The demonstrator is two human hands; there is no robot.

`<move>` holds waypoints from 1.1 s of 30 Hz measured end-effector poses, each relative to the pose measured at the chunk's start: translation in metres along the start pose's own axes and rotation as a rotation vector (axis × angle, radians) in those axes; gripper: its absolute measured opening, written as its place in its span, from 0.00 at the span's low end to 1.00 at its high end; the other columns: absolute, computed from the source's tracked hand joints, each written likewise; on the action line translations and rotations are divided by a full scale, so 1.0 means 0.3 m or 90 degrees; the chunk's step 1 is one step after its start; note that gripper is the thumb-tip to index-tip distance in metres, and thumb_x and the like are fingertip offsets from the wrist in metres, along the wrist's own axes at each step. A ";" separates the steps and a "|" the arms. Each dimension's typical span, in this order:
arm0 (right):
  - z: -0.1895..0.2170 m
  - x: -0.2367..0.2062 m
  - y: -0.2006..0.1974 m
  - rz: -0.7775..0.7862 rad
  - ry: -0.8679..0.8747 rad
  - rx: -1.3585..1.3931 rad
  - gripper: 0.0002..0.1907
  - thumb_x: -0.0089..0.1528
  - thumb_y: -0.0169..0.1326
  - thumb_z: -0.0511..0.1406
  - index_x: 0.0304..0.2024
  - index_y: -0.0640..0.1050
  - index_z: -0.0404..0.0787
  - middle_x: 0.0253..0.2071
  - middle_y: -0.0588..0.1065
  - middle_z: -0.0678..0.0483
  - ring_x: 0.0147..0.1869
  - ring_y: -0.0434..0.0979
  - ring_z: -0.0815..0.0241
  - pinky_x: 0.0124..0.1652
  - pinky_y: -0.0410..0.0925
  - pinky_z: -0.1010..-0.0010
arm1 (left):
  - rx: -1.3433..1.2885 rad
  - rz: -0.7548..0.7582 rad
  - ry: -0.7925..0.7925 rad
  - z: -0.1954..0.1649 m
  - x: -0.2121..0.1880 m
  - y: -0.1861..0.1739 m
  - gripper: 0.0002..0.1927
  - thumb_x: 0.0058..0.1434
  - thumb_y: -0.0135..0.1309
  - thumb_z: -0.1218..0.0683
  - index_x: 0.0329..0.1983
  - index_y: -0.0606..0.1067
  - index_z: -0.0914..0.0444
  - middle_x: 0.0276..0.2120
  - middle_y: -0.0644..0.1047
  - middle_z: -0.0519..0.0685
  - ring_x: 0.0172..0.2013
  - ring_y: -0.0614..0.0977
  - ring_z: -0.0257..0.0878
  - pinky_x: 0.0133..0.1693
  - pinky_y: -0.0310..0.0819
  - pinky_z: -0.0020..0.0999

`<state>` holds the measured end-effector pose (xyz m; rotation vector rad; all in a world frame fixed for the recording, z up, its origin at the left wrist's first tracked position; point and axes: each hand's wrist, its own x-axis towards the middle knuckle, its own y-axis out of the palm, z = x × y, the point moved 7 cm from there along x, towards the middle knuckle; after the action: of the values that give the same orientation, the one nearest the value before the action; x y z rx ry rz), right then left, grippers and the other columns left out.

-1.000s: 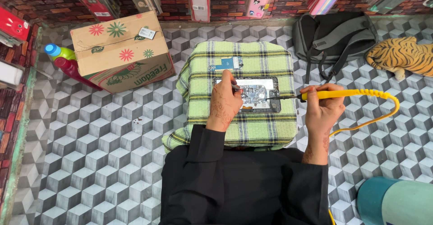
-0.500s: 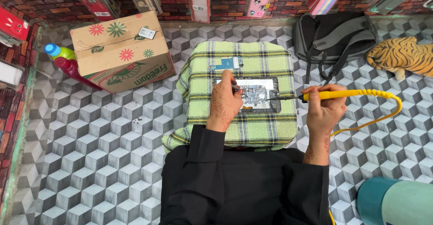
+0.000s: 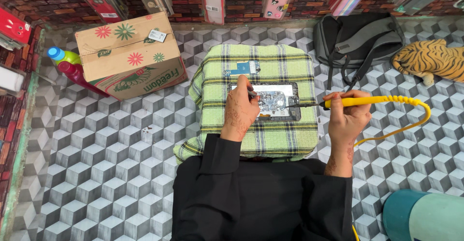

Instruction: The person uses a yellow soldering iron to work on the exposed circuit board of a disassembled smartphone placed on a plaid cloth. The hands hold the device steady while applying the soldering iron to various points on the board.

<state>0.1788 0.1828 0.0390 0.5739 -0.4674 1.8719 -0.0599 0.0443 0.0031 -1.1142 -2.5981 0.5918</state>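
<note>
An opened black rectangular phone with exposed silvery insides (image 3: 271,101) lies flat on a green plaid cloth (image 3: 270,139) draped over a low worktop. The left hand (image 3: 240,111) rests on the phone's left end, fingers pinching a small dark tool. The right hand (image 3: 349,116) grips a yellow-handled soldering iron (image 3: 360,101) whose dark tip reaches the phone's right edge; its yellow cable (image 3: 413,120) loops away. A small blue circuit board (image 3: 244,68) lies on the cloth just beyond the phone. A flowered cardboard box (image 3: 128,52) stands to the left, a grey backpack (image 3: 357,40) to the right.

Bright, even, diffuse light; soft faint shadows only; no harsh glare; focus sharp at centre; slight wide-angle bending at frame edges; colours saturated.
</note>
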 end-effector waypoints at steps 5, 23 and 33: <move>0.009 0.001 0.002 -0.003 0.001 -0.019 0.10 0.75 0.53 0.23 0.48 0.64 0.33 0.41 0.74 0.47 0.43 0.83 0.57 0.44 0.76 0.72 | -0.010 0.001 0.004 -0.001 -0.002 0.001 0.17 0.58 0.59 0.65 0.42 0.63 0.63 0.32 0.80 0.56 0.37 0.87 0.49 0.36 0.78 0.46; 0.014 0.001 0.008 0.000 0.008 -0.016 0.10 0.75 0.53 0.23 0.49 0.64 0.33 0.41 0.76 0.46 0.43 0.83 0.58 0.45 0.76 0.72 | 0.004 -0.002 0.012 -0.004 -0.003 -0.002 0.18 0.57 0.60 0.65 0.42 0.62 0.63 0.33 0.80 0.58 0.37 0.86 0.52 0.36 0.76 0.48; 0.019 0.001 0.027 0.011 0.020 -0.008 0.09 0.75 0.53 0.23 0.48 0.65 0.33 0.41 0.76 0.46 0.43 0.82 0.58 0.43 0.75 0.72 | -0.007 0.000 0.006 -0.004 -0.002 -0.002 0.18 0.58 0.60 0.65 0.42 0.62 0.64 0.31 0.80 0.57 0.36 0.87 0.51 0.36 0.77 0.46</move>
<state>0.1720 0.1770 0.0433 0.5331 -0.4657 1.8901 -0.0594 0.0440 0.0044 -1.1187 -2.5959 0.5711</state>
